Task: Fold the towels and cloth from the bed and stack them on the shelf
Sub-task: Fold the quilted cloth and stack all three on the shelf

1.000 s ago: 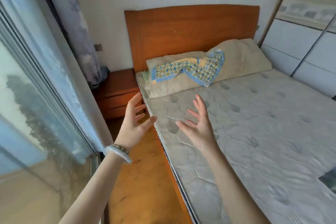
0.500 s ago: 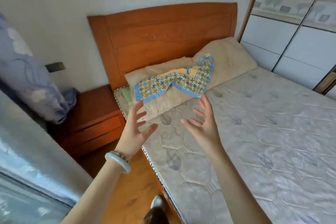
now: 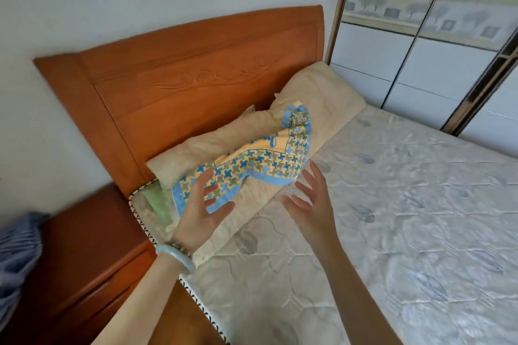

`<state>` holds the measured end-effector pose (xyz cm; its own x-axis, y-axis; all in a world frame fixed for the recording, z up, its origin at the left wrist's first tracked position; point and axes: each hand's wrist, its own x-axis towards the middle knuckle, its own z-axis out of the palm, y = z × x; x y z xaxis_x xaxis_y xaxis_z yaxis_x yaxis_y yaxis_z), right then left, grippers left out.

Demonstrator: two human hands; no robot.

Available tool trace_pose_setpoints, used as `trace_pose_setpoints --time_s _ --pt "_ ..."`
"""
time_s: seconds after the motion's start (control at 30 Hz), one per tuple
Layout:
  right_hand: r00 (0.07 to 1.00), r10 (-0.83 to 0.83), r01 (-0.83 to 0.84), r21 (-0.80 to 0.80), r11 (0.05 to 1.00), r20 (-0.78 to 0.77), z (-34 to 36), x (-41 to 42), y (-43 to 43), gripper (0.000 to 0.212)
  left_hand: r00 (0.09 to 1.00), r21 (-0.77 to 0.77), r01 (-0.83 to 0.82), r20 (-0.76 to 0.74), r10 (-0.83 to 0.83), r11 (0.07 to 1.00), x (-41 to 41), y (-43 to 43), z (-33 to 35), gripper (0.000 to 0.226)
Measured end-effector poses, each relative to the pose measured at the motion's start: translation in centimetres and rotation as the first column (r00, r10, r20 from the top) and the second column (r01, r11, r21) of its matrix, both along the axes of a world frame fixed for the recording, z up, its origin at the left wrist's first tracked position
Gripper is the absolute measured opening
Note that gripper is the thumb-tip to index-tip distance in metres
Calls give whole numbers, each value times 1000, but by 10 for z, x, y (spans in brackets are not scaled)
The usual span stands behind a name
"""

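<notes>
While both hands hang over the head end of the mattress (image 3: 392,218), I log neither as holding anything.

Left hand (image 3: 200,204): fingers spread and straight, palm turned inward, seen in front of the near-left end of the patterned cloth (image 3: 252,165). I cannot tell whether the fingertips touch it. Pale bracelet (image 3: 175,256) on that wrist.

Right hand (image 3: 311,199): fingers likewise spread, palm facing the left hand, just beside the cloth's blue-bordered lower edge. Contact not discernible.

Cloth: blue, green and yellow cross pattern with a blue border, unfolded and rumpled. It is draped along the beige pillow (image 3: 322,92), which lies against the wooden headboard (image 3: 196,78).

A pale green fabric edge (image 3: 157,196) shows at the pillow's left end, by the mattress corner.

Wooden nightstand (image 3: 84,246) left of the bed, blue curtain (image 3: 16,246) at the far left edge, sliding wardrobe doors (image 3: 420,50) beyond the bed on the right. Frame motion-blurred.
</notes>
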<state>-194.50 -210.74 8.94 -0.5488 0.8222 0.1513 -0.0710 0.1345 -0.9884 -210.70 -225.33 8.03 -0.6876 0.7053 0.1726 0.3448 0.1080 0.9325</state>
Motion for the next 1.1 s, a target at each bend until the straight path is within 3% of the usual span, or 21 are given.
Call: trace_pose_setpoints --time_s 0.33,0.6,0.67,0.73,0.83,0.87,1.0,1.1 --pt "930 -251 290 -116 950 269 -76 -159 75 85 956 -154 269 164 -244 951 -194 142 -59 75" --pt "783 -210 472 -341 813 585 -159 -275 128 80 941 -356 326 217 -261 876 -354 247 -111 65" --pt "796 -194 523 -489 699 574 -179 -296 141 75 936 -420 344 221 -273 840 -375 268 -132 60" --pt "816 -222 561 -639 526 534 -200 -314 155 68 928 -486 370 238 -287 792 -386 289 -153 53" --pt "847 -276 526 -794 304 455 -221 -337 177 35 910 -572 414 260 -322 709 -388 323 -180 49" --pt "849 -292 515 -816 262 441 -226 -343 184 25 902 -589 432 272 -336 683 -386 333 -189 48" --pt "810 -234 580 -796 174 538 -251 -353 198 24 838 -531 542 394 -377 651 -370 353 -208 35" --pt "826 -294 508 -861 16 482 -241 -350 199 17 768 -497 637 476 -429 589 -360 363 -220 37"
